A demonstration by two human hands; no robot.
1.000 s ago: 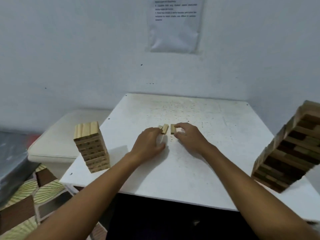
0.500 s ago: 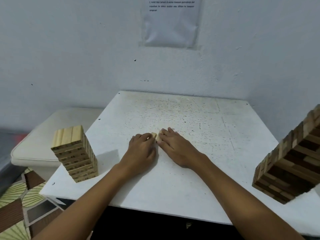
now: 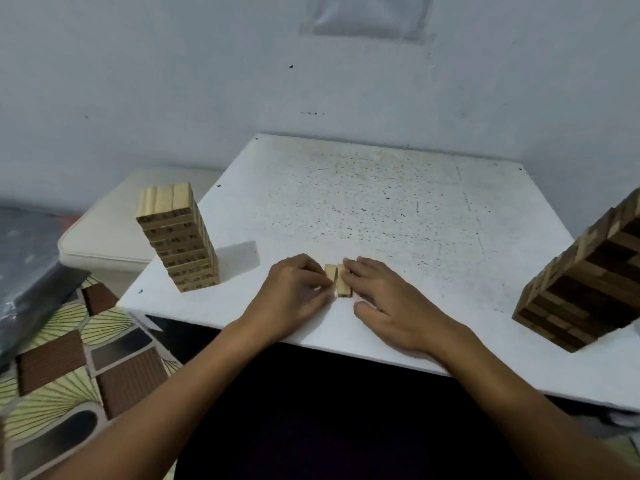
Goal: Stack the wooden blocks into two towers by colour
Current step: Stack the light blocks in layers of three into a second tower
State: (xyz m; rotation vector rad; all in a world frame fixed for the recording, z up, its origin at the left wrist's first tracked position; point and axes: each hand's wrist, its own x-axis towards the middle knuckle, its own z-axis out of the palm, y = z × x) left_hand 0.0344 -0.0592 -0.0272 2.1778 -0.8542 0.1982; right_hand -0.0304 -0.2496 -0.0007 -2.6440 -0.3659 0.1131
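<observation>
Two light wooden blocks (image 3: pixel 338 279) lie side by side on the white table (image 3: pixel 381 209), near its front edge. My left hand (image 3: pixel 294 296) has its curled fingers against the left block. My right hand (image 3: pixel 384 299) lies flat with straight fingers touching the right block's side. A tower of light blocks (image 3: pixel 178 237) stands at the table's left edge. A taller tower of dark and mixed brown blocks (image 3: pixel 585 285) stands at the right edge, partly cut off by the frame.
A white wall (image 3: pixel 207 81) rises right behind the table with a paper sheet (image 3: pixel 367 15) taped to it. A cream cushion (image 3: pixel 114 223) sits left of the table, above a patterned floor mat (image 3: pixel 69 358).
The two blocks, apart a second ago, now lie pressed together between my hands. The view has tilted down and shifted, so both towers sit further right in the frame.
</observation>
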